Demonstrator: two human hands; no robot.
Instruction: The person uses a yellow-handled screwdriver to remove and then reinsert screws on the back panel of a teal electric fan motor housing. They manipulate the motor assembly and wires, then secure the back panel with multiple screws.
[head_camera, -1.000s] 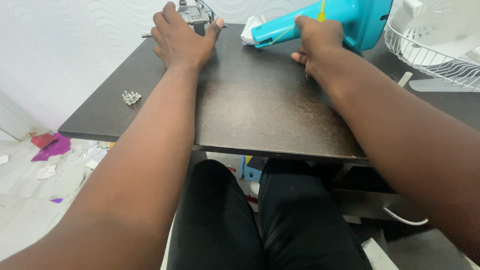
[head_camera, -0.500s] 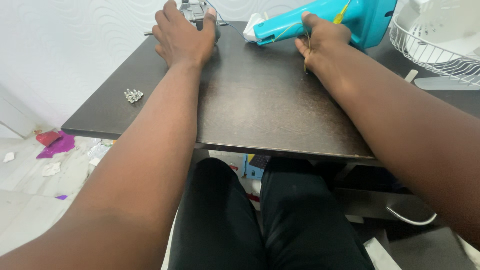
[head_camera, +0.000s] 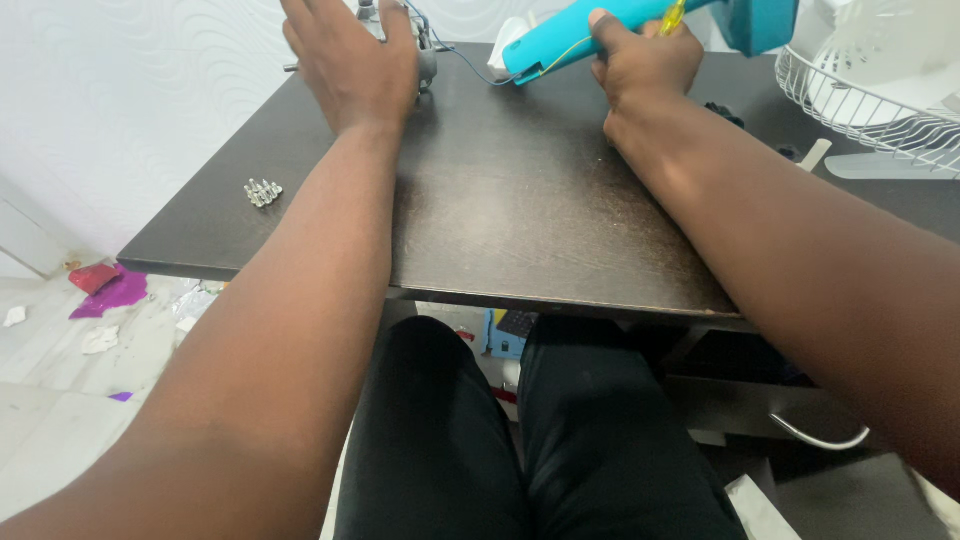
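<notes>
Two hands work at the far edge of the dark counter (head_camera: 520, 220). The right hand (head_camera: 645, 65) is closed around the long barrel of a turquoise plastic tool (head_camera: 600, 40), with a thin yellow-handled piece (head_camera: 672, 15) poking up by its knuckles. The left hand (head_camera: 352, 62) is spread open, fingers splayed, just in front of a small grey metal part (head_camera: 420, 45) with a thin blue wire (head_camera: 470, 70) running from it toward the tool; whether the palm touches the part cannot be told.

The tool lies partly past the counter's back edge, close to a white wire fan guard (head_camera: 870, 100) — a push with the right hand could plausibly knock it against the guard or snag the wire. The little cluster of silver screws (head_camera: 263, 191) near the left edge sits loose, and a sweep of the left forearm might scatter it to the littered floor (head_camera: 70, 330).

Against the frame a second ago, the left hand has lifted and opened where it lay flat over the part, and the right hand has shifted up along the barrel — the view has also tipped, showing more of the lap.
</notes>
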